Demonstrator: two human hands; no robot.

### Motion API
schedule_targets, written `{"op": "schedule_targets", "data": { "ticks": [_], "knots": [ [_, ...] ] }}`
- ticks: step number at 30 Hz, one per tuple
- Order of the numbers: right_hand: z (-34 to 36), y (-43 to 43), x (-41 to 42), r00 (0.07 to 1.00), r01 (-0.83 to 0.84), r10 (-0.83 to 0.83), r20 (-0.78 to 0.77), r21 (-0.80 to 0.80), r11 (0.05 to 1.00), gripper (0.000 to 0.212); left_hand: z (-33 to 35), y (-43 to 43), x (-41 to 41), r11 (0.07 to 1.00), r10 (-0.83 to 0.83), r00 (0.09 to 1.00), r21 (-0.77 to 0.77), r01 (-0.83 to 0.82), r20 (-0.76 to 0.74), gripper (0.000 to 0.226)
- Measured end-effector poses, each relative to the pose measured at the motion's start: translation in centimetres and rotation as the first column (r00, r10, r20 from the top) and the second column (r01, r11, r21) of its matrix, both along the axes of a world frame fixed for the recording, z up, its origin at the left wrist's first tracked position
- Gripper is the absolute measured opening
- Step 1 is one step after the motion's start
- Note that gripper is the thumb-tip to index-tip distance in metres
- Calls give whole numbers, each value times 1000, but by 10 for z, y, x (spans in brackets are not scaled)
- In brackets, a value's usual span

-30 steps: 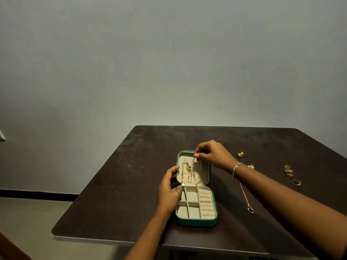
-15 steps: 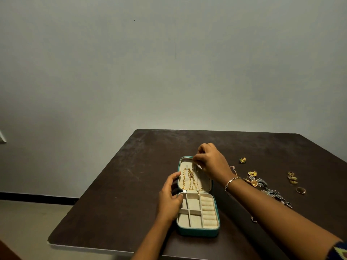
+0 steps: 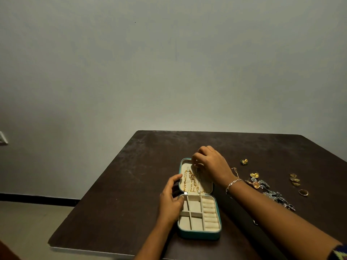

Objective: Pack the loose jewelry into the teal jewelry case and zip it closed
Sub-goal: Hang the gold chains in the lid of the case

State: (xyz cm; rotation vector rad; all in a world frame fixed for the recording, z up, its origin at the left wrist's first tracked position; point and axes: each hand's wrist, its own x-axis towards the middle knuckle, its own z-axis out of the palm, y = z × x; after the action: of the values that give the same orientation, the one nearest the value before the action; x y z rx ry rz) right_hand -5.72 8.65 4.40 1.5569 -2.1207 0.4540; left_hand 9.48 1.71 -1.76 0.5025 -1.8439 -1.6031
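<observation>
The teal jewelry case (image 3: 199,235) lies open on the dark table, cream lining up. Gold chains (image 3: 192,182) hang in its far half, the lid. The near half has empty compartments and a ring roll (image 3: 210,212). My left hand (image 3: 170,201) rests against the case's left side at the hinge, fingers curled on its edge. My right hand (image 3: 210,164) is at the top of the lid, fingertips pinched on a thin chain there. Loose on the table to the right lie gold earrings (image 3: 244,161), a dark silver necklace (image 3: 276,197) and rings (image 3: 294,179).
The dark brown table (image 3: 131,184) ends at a pale front edge near me and stands against a plain grey wall. A single ring (image 3: 303,192) lies farther right. A bracelet (image 3: 232,183) is on my right wrist. Floor shows at the lower left.
The view has shifted, so the case sits lower in frame and more jewelry shows at the right. My right hand stays pinched at the lid's top; my left hand keeps bracing the case.
</observation>
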Motion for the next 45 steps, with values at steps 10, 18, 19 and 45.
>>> {"op": "schedule_targets", "data": {
  "ticks": [10, 18, 19, 45],
  "knots": [
    [9, -3, -7, 979, 50, -47, 197, -11, 999, 23, -1, -1, -1, 1000, 3, 1000, -14, -3, 0, 54],
    [24, 15, -1, 894, -39, 105, 435, -159, 987, 11, 5, -1, 3, 1000, 4, 998, -15, -5, -69, 68],
    [26, 20, 1, 890, -41, 116, 441, -175, 984, 11, 5, -2, 3, 1000, 0, 998, -3, 0, -67, 71],
    [-45, 206, 19, 823, 96, -78, 563, -1, 995, 22, 12, 4, 6, 997, 65, 995, -40, -62, 75, 51]
  ]
}}
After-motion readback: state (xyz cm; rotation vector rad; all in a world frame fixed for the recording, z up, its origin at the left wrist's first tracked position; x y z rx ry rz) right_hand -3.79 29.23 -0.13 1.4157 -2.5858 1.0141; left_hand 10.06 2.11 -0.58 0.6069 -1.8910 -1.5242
